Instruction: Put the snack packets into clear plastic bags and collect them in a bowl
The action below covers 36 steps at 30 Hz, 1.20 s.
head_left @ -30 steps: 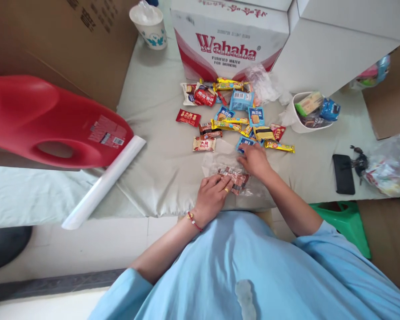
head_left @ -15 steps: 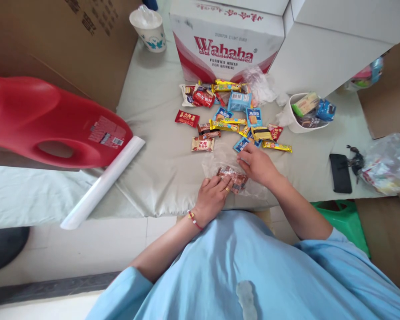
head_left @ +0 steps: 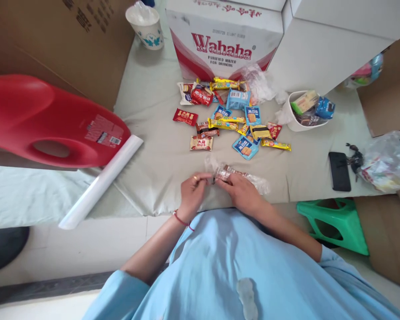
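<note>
— What are the hands doing?
— The left hand (head_left: pixel 191 193) and right hand (head_left: pixel 242 193) are holding a clear bag (head_left: pixel 253 180) of snacks; the fingers of both are closing on it.
— Where?
— Over the counter's (head_left: pixel 160 146) near edge, with loose packets (head_left: pixel 231 115) lying beyond it, toward the Wahaha box (head_left: pixel 223 44).

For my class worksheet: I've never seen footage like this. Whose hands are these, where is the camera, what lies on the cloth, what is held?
No machine here: a person works bare-handed, filmed by one camera worn on their head, looking down. The left hand and right hand together hold a clear bag with wrapped snacks inside, above the near edge of the cloth. Beyond lie loose snack packets, a white bowl holding more, a Wahaha box, a paper cup, a red jug, a white roll and a black phone.
</note>
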Tool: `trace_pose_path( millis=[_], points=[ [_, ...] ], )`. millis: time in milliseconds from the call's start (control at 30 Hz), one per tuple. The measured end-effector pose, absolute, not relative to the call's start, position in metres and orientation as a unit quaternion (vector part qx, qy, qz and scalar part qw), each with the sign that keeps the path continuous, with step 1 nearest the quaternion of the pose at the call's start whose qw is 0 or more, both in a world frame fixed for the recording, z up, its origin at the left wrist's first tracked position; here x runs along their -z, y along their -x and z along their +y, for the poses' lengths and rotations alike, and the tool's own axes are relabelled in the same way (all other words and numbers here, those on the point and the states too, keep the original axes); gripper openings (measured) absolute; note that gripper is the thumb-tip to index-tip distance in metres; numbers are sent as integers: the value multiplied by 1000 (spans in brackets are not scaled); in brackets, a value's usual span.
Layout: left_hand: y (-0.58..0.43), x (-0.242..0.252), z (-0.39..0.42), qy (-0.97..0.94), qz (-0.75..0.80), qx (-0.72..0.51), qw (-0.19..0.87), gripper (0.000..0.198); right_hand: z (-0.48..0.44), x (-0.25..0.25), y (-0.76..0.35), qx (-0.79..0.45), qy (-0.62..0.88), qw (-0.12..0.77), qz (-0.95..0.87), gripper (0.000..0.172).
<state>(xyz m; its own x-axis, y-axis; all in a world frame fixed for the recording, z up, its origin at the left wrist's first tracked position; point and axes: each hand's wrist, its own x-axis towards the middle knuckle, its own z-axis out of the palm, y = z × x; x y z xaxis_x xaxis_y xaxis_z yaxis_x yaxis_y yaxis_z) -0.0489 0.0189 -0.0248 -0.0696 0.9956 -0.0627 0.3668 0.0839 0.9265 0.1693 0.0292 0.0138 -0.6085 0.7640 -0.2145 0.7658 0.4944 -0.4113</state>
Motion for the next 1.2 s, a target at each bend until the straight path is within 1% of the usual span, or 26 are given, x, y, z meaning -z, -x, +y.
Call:
trace_pose_path(
  millis=[33, 100, 167, 200, 233, 300, 400, 467, 533, 633, 733, 833, 900, 967, 1033, 1067, 1100, 1133, 1200],
  points=[
    [50, 24, 25, -514, 659, -402, 373, 31, 28, -13, -169, 244, -443, -7, 863, 49],
    [47, 22, 40, -495, 712, -392, 306, 41, 28, -12, -167, 246, -442, -12, 862, 45],
    [39, 20, 52, -537, 723, -348, 260, 52, 28, -13, -165, 236, -439, -8, 867, 44],
    [34, 20, 56, -566, 718, -320, 247, 55, 29, -14, -165, 232, -437, -6, 869, 43],
    [30, 20, 59, -595, 710, -293, 238, 53, 30, -15, -165, 231, -437, -7, 869, 42],
    [26, 20, 59, -636, 688, -265, 226, 38, 33, -17, -168, 245, -437, -17, 865, 41],
    [29, 15, 50, -642, 667, -283, 251, 14, 35, -20, -177, 296, -419, -67, 856, 39],
    [31, 6, 41, -628, 656, -295, 296, 6, 36, -22, -183, 331, -397, -108, 849, 37],
    [27, -5, 32, -630, 641, -298, 323, 2, 36, -23, -188, 357, -381, -130, 843, 36],
    [8, -16, 22, -669, 611, -297, 303, 9, 37, -20, -189, 375, -369, -141, 839, 30],
    [-13, -15, 18, -734, 570, -260, 261, 19, 39, -15, -194, 393, -354, -165, 832, 24],
    [-22, -5, 15, -789, 552, -187, 193, 30, 37, -11, -208, 418, -361, -210, 807, 28],
    [-23, 3, 10, -814, 545, -133, 151, 46, 33, -9, -220, 376, -441, -271, 769, 32],
    [-22, 10, 4, -831, 535, -91, 125, 55, 30, -4, -231, 266, -569, -314, 712, 33],
    [-22, 15, 1, -838, 530, -68, 112, 56, 28, 5, -241, 163, -660, -295, 671, 41],
    [-23, 17, 0, -838, 531, -62, 109, 56, 27, 10, -245, 138, -682, -271, 665, 48],
    [-24, 18, 0, -837, 533, -59, 108, 56, 27, 14, -249, 132, -691, -247, 667, 51],
    [-25, 19, 0, -836, 535, -58, 107, 55, 26, 17, -252, 139, -689, -231, 672, 47],
    [-26, 21, 2, -837, 534, -59, 106, 54, 24, 16, -254, 172, -675, -233, 679, 29]
  ],
)
